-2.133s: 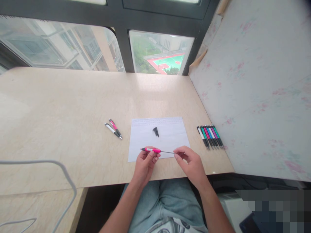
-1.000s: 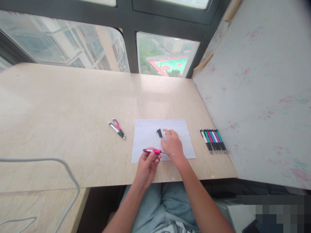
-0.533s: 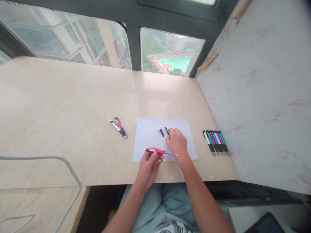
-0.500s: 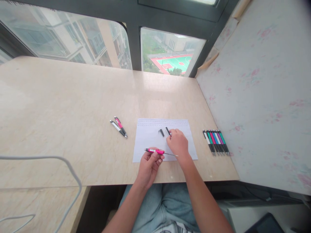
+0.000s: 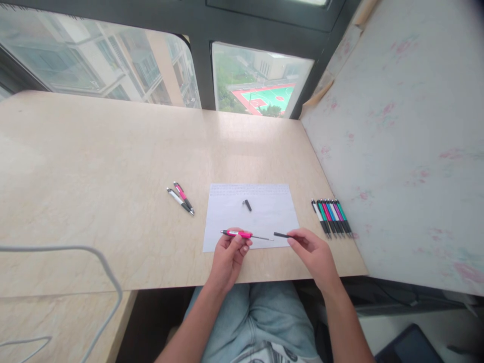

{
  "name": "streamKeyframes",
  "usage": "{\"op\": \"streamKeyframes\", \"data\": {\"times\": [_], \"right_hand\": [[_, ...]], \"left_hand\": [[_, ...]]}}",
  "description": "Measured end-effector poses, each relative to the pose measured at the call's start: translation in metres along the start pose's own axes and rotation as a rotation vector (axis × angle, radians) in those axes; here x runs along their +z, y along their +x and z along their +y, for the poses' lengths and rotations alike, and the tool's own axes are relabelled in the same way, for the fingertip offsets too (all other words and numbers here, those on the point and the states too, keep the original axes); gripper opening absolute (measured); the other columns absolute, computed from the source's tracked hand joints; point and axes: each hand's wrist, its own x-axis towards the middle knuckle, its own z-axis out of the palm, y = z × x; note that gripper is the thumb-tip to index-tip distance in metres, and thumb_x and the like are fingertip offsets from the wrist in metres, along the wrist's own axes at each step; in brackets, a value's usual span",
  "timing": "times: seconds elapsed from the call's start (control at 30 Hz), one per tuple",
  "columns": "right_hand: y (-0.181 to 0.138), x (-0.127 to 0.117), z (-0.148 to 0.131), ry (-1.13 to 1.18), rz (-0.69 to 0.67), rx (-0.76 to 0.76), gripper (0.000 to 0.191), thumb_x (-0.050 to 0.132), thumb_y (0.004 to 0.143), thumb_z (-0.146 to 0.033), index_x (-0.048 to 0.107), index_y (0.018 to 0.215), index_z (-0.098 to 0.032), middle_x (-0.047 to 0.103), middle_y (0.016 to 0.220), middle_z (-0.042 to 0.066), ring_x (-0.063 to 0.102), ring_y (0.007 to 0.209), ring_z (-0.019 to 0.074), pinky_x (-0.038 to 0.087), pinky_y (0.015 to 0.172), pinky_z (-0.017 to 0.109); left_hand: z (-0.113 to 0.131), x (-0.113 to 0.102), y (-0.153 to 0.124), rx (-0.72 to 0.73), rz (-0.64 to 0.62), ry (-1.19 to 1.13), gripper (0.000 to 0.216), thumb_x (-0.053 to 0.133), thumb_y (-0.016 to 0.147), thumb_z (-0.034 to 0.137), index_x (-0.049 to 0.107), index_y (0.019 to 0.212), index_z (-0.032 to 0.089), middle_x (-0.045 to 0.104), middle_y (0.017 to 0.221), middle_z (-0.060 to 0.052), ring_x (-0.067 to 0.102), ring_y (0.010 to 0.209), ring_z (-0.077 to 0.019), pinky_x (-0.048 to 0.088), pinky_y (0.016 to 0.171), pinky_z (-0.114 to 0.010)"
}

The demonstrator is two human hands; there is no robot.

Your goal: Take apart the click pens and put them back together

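My left hand pinches a pink pen barrel held level above the near edge of a white sheet of paper; a thin refill sticks out of its right end. Just right of the refill's tip, my right hand pinches a short black pen part, lined up with it but apart. A second small black part lies on the paper's middle.
Two pens, one pink and one white, lie left of the paper. A row of several coloured pens lies at the right by a floral wall panel. A white wire frame crosses the lower left. Windows are beyond the beige table.
My right hand reached to the black parts on the paper, picked one up and brought it back beside the refill tip. The left hand kept the pink barrel still.
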Motion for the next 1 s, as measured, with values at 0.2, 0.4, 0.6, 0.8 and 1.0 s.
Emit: {"op": "streamKeyframes", "data": {"times": [0.2, 0.4, 0.6, 0.8, 1.0], "right_hand": [[-0.013, -0.009, -0.013, -0.004, -0.012, -0.092, 0.016, 0.065, 0.087, -0.037, 0.072, 0.092, -0.023, 0.071, 0.091, 0.006, 0.066, 0.085, 0.0221, 0.056, 0.073, 0.033], [-0.011, -0.003, -0.014, -0.021, -0.045, -0.14, 0.015, 0.063, 0.088, -0.034, 0.071, 0.091, -0.022, 0.07, 0.089, 0.007, 0.066, 0.085, 0.0228, 0.055, 0.072, 0.033], [-0.011, 0.001, -0.019, -0.04, -0.053, -0.156, 0.013, 0.062, 0.089, -0.031, 0.07, 0.092, -0.022, 0.069, 0.087, 0.006, 0.064, 0.08, 0.0206, 0.054, 0.072, 0.033], [-0.005, 0.018, -0.031, -0.055, -0.077, -0.204, 0.01, 0.06, 0.089, -0.027, 0.069, 0.09, -0.021, 0.068, 0.084, 0.005, 0.062, 0.073, 0.0181, 0.053, 0.068, 0.031], [-0.001, 0.031, -0.038, -0.068, -0.114, -0.241, 0.01, 0.059, 0.088, -0.024, 0.068, 0.09, -0.022, 0.067, 0.083, 0.004, 0.061, 0.072, 0.0171, 0.051, 0.066, 0.029]], "left_hand": [[-0.001, 0.002, -0.001, 0.025, 0.015, 0.039, 0.025, 0.081, 0.074, 0.026, 0.068, 0.092, 0.015, 0.073, 0.085, -0.006, 0.065, 0.07, -0.0102, 0.05, 0.061, -0.018], [-0.001, 0.003, -0.001, 0.043, 0.015, 0.067, 0.023, 0.08, 0.075, 0.026, 0.068, 0.091, 0.015, 0.073, 0.086, -0.006, 0.066, 0.071, -0.0107, 0.049, 0.062, -0.019], [-0.002, 0.004, -0.002, 0.045, 0.004, 0.094, 0.024, 0.08, 0.075, 0.026, 0.067, 0.092, 0.015, 0.074, 0.087, -0.006, 0.066, 0.072, -0.0111, 0.05, 0.062, -0.019], [-0.003, 0.003, -0.003, 0.039, -0.028, 0.15, 0.024, 0.08, 0.075, 0.027, 0.068, 0.092, 0.015, 0.074, 0.089, -0.007, 0.067, 0.072, -0.0124, 0.05, 0.065, -0.022], [-0.004, 0.003, -0.002, 0.048, -0.026, 0.131, 0.023, 0.08, 0.076, 0.028, 0.068, 0.093, 0.016, 0.074, 0.089, -0.006, 0.067, 0.072, -0.0125, 0.05, 0.064, -0.022]]}}
